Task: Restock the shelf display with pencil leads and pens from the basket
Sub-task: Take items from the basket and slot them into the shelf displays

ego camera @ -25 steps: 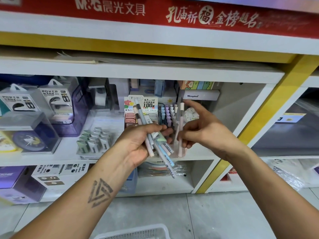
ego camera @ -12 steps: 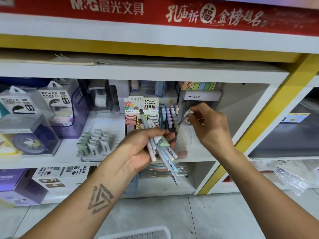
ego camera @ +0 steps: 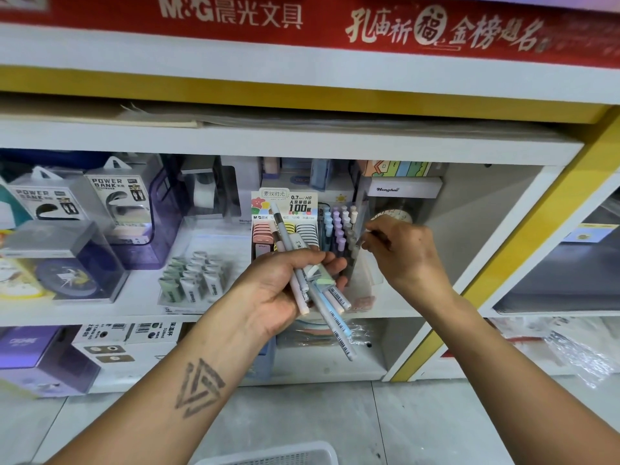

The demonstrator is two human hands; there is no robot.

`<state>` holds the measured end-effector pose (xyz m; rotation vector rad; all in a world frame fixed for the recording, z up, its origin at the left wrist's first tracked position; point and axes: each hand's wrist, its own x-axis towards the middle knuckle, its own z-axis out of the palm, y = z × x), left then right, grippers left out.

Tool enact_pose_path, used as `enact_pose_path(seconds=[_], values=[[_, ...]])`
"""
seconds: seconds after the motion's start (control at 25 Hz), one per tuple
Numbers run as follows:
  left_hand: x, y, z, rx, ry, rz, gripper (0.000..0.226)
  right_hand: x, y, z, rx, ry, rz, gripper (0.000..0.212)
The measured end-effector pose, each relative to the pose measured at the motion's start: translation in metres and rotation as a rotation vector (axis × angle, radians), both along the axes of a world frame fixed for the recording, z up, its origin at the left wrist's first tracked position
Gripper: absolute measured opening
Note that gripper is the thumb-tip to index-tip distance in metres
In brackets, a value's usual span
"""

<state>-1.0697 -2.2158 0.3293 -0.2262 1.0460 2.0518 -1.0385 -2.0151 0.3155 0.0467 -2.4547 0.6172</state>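
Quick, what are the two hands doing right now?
Left hand: grips a bunch of pens.
Right hand: pinches one pen at the clear pen holder.

Bare forearms, no sleeves — triangle tattoo [ego camera: 200, 387] on L forearm.

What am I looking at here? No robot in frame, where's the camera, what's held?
There is no robot: a person works with bare hands, and the single camera sits on their head, looking forward and down at a shop shelf. The left hand grips a bundle of pens. The right hand reaches to the clear pen display, its fingers pinching something thin; what it is cannot be told. Beside the display stands a box of 0.7 HB pencil leads. Power bank boxes stand further left. A white basket rim shows at the bottom edge.
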Motion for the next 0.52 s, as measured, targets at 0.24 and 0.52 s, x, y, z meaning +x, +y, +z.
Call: enact_pose_path(seconds=[0.24,0.52], values=[[0.002,0.001,0.001,0.013,0.016,-0.006,0.011,-0.013,0.001,-0.01,0.194,-0.268,-0.12,0.048],[0.005,0.002,0.004,0.051,0.028,0.009,0.021,-0.003,-0.01,0.014,-0.269,-0.223,-0.089,0.022]])
